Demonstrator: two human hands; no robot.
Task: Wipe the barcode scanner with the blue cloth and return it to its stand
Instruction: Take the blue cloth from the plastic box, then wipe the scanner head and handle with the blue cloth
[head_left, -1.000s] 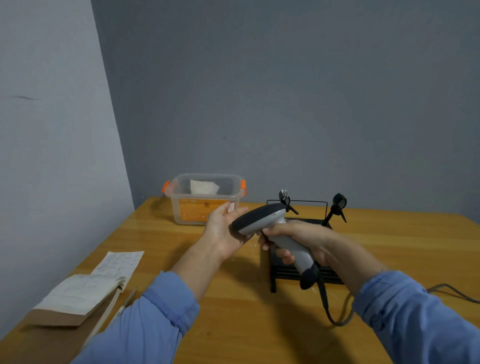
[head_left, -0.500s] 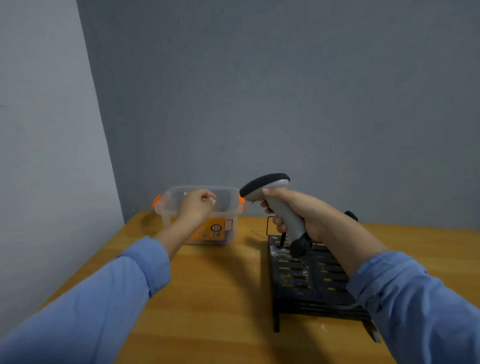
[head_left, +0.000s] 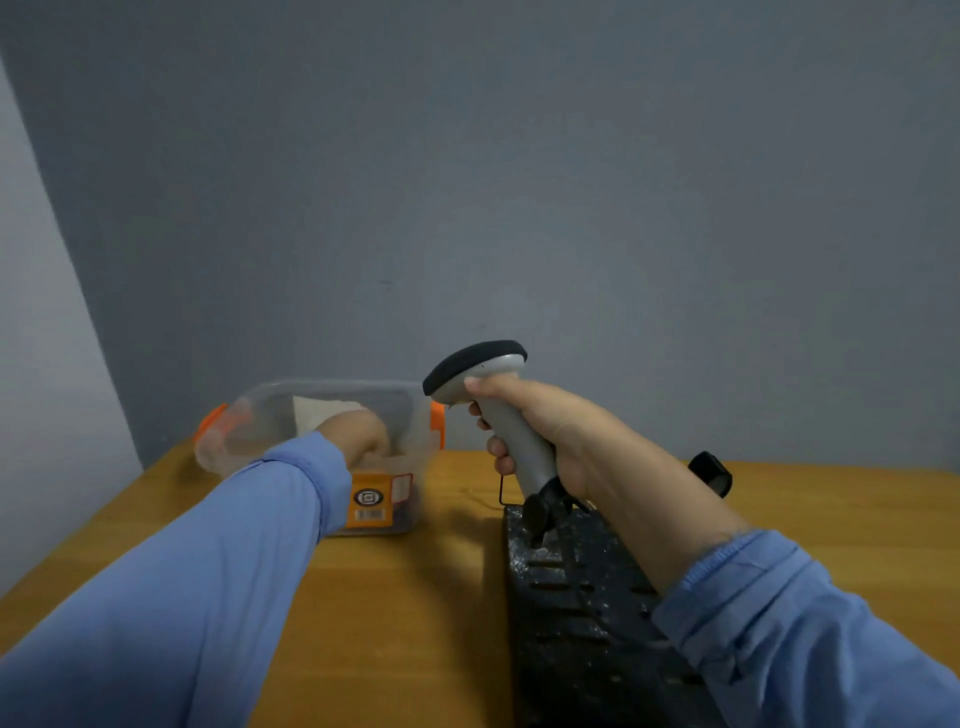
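Observation:
The barcode scanner (head_left: 475, 366), grey with a black head, is held upright in my right hand (head_left: 556, 423), which grips its handle. It hovers above the far end of the black slotted stand (head_left: 576, 597) on the wooden table. My left hand (head_left: 361, 434) is inside a clear plastic box (head_left: 244, 421) with orange clips, close to a whitish cloth (head_left: 322, 408). Its fingers are blurred behind the plastic, so the grip is unclear. No blue cloth is visible.
The wooden table (head_left: 415, 597) runs up to grey walls at the back and left. A black clip (head_left: 711, 473) sticks up behind my right forearm. A thin black wire (head_left: 501, 488) stands at the stand's far edge. The box carries an orange label (head_left: 371, 501).
My left hand left the scanner's head and went into the plastic box. My right hand raised the scanner upright. The view moved forward over the table.

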